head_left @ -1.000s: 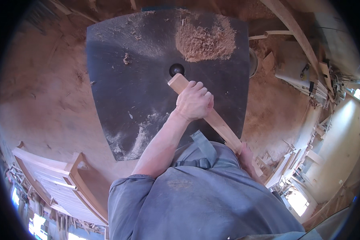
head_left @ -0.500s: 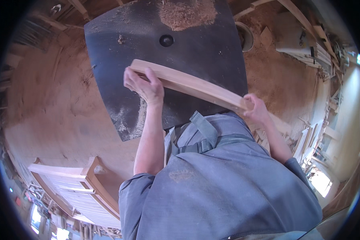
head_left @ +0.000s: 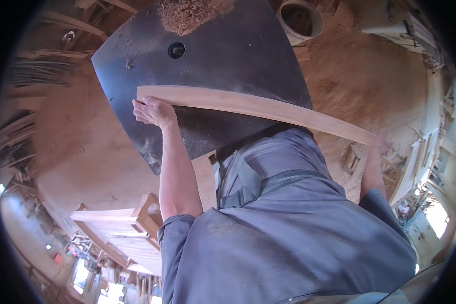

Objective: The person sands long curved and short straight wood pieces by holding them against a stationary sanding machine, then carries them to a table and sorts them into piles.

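A long, pale, curved wooden piece (head_left: pixel 253 106) spans the near half of a dark machine table (head_left: pixel 228 55) and reaches past its right edge. My left hand (head_left: pixel 155 111) is closed at the left end, its fingers against the near edge of the wood. At the far right end is my right hand (head_left: pixel 382 143), smeared by motion, so its fingers cannot be read. A round hole (head_left: pixel 176 50) with a dark centre sits in the tabletop beyond the wood.
Wood shavings (head_left: pixel 190 14) are heaped at the table's far edge. A round bucket-like container (head_left: pixel 299 21) stands beyond its right corner. A slatted wooden frame (head_left: pixel 119 228) is at lower left, and long rods (head_left: pixel 40 72) lie at far left. Sawdust covers the floor (head_left: pixel 86 147).
The wooden piece has swung flatter and shifted, its right end now farther right. My left hand has moved left with its end; my right hand has moved right. The view has shifted too.
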`<state>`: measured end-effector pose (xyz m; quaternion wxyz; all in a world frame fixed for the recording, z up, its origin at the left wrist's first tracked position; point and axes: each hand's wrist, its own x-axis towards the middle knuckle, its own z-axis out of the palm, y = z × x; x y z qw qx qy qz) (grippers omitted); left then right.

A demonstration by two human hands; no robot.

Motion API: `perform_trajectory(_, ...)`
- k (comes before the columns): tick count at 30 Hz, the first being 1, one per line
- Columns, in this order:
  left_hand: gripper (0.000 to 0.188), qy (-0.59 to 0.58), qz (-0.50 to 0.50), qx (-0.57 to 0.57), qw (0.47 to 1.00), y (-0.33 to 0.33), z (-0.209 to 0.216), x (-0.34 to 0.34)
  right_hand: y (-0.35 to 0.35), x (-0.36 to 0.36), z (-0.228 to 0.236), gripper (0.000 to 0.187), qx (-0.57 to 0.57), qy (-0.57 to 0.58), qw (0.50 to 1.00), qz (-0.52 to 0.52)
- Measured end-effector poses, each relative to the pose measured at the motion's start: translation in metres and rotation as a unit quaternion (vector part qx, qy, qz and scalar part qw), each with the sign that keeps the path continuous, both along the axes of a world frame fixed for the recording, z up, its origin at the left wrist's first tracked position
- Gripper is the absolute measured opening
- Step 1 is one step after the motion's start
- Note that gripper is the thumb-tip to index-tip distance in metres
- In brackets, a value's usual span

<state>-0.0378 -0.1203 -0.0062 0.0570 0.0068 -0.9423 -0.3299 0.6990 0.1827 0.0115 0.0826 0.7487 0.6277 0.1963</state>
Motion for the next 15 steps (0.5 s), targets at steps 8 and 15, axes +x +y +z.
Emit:
perform_trajectory(8,0.057,-0.052,0.04,0.145,0.987,-0.01,-0.008,-0.028,0.001,0.077,-0.027,0.05,0.067,0.594,0.777,-0.197)
perform_trajectory(15,0.044,-0.057,-0.007,-0.172,0.983,0.075,0.048,0.025,0.028,0.193,-0.013,0.045,-0.14,0.539,0.777,-0.292)
